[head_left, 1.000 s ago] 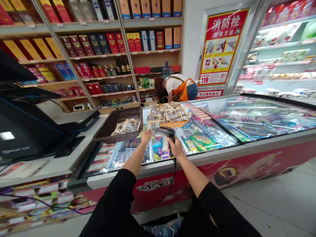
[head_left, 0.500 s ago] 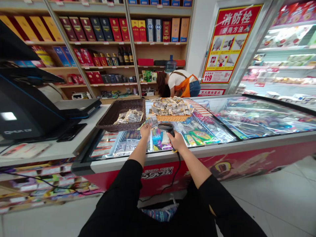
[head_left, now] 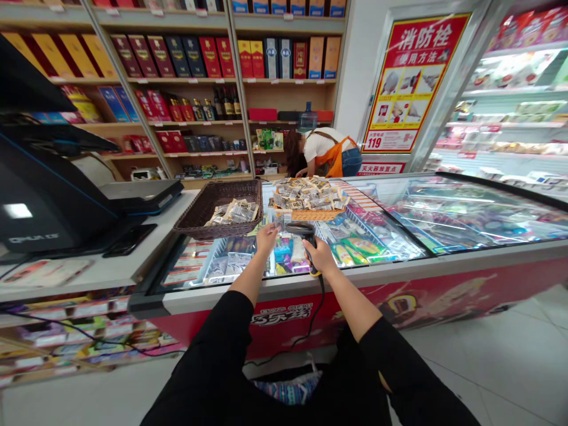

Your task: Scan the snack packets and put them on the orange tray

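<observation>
My right hand (head_left: 320,256) is closed round the handle of a black barcode scanner (head_left: 302,229), whose head points left above the glass freezer top. Its cord hangs down over the freezer's front. In my left hand (head_left: 267,238) a small clear snack packet (head_left: 280,222) is pinched, held up just in front of the scanner's head. Behind my hands stands an orange-tan wicker basket (head_left: 310,215) heaped with snack packets (head_left: 308,192). To the left, a dark brown wicker basket (head_left: 186,226) holds a smaller pile of packets (head_left: 235,211).
The chest freezer (head_left: 284,286) runs across in front of me. At the left are a counter (head_left: 119,266), a black till machine (head_left: 57,195) and a phone (head_left: 129,239). A person in an orange apron (head_left: 337,157) bends down behind the freezer, before shelves of boxes.
My left hand has moved slightly right with the packet, nearer the scanner's head. The packet has turned a little. The right hand still grips the scanner.
</observation>
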`<move>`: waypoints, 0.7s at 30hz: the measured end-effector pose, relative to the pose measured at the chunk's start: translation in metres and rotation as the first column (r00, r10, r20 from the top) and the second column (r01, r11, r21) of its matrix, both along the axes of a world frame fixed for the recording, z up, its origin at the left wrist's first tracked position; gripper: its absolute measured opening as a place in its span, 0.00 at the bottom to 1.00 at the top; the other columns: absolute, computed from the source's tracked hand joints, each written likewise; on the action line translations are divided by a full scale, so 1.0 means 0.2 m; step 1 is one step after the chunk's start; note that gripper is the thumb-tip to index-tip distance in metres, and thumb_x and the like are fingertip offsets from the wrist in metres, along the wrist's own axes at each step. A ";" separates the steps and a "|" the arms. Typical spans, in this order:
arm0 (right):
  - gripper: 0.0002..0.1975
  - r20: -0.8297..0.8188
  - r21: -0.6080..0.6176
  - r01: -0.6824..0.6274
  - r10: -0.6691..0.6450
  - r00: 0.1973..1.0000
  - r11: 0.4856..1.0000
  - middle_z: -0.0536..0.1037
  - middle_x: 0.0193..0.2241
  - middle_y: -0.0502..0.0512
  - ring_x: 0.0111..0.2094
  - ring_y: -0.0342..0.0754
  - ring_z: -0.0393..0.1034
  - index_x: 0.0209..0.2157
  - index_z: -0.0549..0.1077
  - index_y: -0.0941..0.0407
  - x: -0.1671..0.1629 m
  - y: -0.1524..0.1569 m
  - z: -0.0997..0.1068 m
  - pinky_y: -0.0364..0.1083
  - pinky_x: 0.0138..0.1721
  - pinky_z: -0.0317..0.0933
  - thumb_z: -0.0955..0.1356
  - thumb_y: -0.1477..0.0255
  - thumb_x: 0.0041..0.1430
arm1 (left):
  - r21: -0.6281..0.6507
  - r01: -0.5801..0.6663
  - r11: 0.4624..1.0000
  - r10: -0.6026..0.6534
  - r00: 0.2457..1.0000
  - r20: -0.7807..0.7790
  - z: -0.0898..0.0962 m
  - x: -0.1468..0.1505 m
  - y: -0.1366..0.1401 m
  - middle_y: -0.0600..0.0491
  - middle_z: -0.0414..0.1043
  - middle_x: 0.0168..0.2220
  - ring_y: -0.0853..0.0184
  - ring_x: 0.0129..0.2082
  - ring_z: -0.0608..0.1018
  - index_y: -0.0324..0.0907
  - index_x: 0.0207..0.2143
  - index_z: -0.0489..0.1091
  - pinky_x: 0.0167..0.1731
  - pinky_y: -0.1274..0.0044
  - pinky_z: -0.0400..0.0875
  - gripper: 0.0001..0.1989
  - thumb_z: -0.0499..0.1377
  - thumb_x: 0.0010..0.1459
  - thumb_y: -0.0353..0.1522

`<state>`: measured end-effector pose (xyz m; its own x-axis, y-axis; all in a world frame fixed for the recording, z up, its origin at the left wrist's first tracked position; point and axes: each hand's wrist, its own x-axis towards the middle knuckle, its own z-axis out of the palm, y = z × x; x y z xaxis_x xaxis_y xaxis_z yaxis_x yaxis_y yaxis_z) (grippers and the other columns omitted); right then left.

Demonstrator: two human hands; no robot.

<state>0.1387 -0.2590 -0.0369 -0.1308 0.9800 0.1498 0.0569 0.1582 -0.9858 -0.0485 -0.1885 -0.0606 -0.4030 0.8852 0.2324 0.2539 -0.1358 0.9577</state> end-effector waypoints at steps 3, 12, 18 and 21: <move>0.17 -0.185 -0.049 -0.001 -0.008 0.983 0.999 0.66 0.12 0.43 0.10 0.43 0.59 0.29 0.64 0.52 0.01 0.06 -0.01 0.42 0.12 0.54 0.68 0.54 0.50 | 0.109 -0.017 0.994 0.021 0.999 -0.039 0.11 -0.01 -0.03 0.47 0.78 0.35 0.60 0.39 0.79 0.39 0.41 0.75 0.43 0.71 0.72 0.14 0.62 0.51 0.34; 0.22 -0.449 -0.180 -0.073 -0.016 0.893 0.981 0.67 0.11 0.44 0.09 0.43 0.59 0.27 0.62 0.54 0.03 0.33 0.01 0.41 0.10 0.52 0.71 0.52 0.41 | 0.224 -0.363 0.905 0.426 0.792 -0.437 0.50 -0.41 0.00 0.40 0.73 0.44 0.48 0.54 0.69 0.39 0.47 0.72 0.57 0.58 0.58 0.22 0.63 0.47 0.26; 0.24 -0.539 -0.142 -0.179 0.076 0.839 0.974 0.69 0.14 0.45 0.10 0.41 0.60 0.31 0.64 0.55 0.05 0.36 -0.05 0.40 0.11 0.52 0.71 0.51 0.43 | 0.097 -0.076 0.992 0.121 0.757 -0.642 0.47 -0.18 0.23 0.40 0.72 0.46 0.52 0.51 0.72 0.39 0.42 0.75 0.54 0.64 0.62 0.15 0.60 0.49 0.27; 0.24 -0.560 -0.134 -0.170 0.067 0.826 0.976 0.69 0.14 0.45 0.10 0.41 0.60 0.32 0.64 0.55 0.06 0.35 -0.08 0.40 0.11 0.53 0.71 0.51 0.44 | -0.065 0.027 0.997 -0.064 0.746 -0.663 0.46 0.04 0.38 0.41 0.75 0.42 0.53 0.47 0.75 0.40 0.38 0.76 0.50 0.67 0.66 0.11 0.61 0.50 0.29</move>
